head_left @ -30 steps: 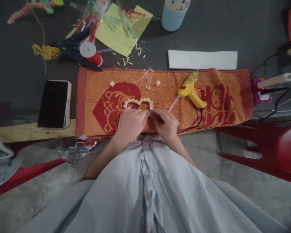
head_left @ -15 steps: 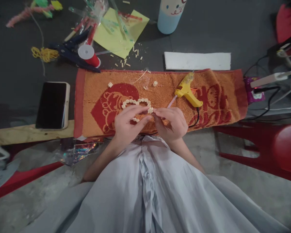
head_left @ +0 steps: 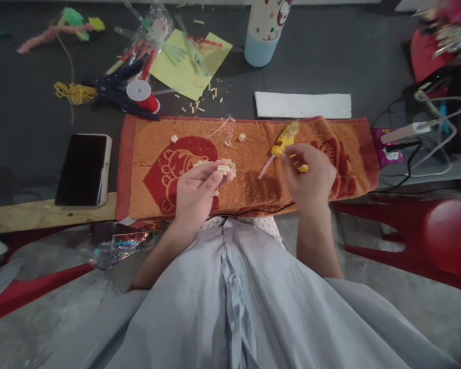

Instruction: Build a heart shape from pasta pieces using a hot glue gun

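Pinched between thumb and fingers of my left hand (head_left: 200, 192) is a small bundle of short cream sticks (head_left: 223, 168). Behind that hand, partly covered by it, a curved outline of similar cream pieces (head_left: 233, 169) lies on the orange towel (head_left: 249, 197). My right hand (head_left: 311, 171) is over the yellow glue gun (head_left: 286, 136), hiding much of its handle; its fingers are bent, with thumb and forefinger apart. Whether they touch the gun I cannot tell. A pale glue stick (head_left: 267, 166) pokes out of the gun. Two small cream clusters (head_left: 242, 137) (head_left: 174, 139) lie near the towel's far edge.
Left of the towel lies a phone (head_left: 83, 170). Beyond it are dark blue pliers (head_left: 115, 92), a red thread spool (head_left: 142, 96), yellow paper (head_left: 172, 66) and scattered cream bits. A white strip (head_left: 303, 105), a bottle (head_left: 265, 38) and cables (head_left: 441, 133) occupy the back and right.
My right hand has left the cream bundle and moved right, over the glue gun. My left hand keeps the bundle, now turned so its sticks lie sideways. The view has shifted slightly.
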`<control>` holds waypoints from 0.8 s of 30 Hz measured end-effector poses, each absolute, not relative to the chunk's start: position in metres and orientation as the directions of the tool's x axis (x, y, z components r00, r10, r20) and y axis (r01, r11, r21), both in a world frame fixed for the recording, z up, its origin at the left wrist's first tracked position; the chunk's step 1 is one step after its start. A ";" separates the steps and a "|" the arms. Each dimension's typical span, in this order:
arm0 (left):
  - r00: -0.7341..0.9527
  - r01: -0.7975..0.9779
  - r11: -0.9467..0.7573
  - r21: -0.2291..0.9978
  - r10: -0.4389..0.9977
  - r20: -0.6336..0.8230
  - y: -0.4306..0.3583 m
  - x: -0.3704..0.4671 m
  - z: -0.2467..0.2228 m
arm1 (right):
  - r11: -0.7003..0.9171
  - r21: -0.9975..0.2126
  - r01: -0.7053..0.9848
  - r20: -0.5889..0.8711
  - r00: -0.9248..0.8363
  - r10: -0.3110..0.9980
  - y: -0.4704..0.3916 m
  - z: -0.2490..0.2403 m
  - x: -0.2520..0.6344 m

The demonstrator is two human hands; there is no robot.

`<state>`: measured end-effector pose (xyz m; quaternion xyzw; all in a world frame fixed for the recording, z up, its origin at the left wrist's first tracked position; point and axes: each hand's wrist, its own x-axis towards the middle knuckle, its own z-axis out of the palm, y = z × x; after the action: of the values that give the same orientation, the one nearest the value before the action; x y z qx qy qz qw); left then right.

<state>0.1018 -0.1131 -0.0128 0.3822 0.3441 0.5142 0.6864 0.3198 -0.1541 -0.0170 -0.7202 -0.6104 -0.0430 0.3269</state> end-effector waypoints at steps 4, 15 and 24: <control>0.324 -0.510 0.386 0.769 0.914 -0.244 -0.109 0.101 -0.006 | -0.295 -0.191 0.936 0.222 0.334 0.916 -0.156 -0.029 0.363; 0.328 -0.556 0.472 0.684 0.881 -0.341 -0.106 0.097 -0.006 | -0.269 -0.151 0.951 0.066 0.281 0.957 -0.137 -0.036 0.372; 0.076 -0.430 0.269 0.862 0.962 -0.263 -0.103 0.089 -0.015 | -0.200 -0.342 0.918 0.057 0.233 0.971 -0.135 -0.032 0.397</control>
<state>0.0894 -0.1034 -0.0145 0.3049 0.4357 0.5219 0.6670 0.3969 -0.1347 -0.0324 -0.7698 -0.6135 0.0856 0.1541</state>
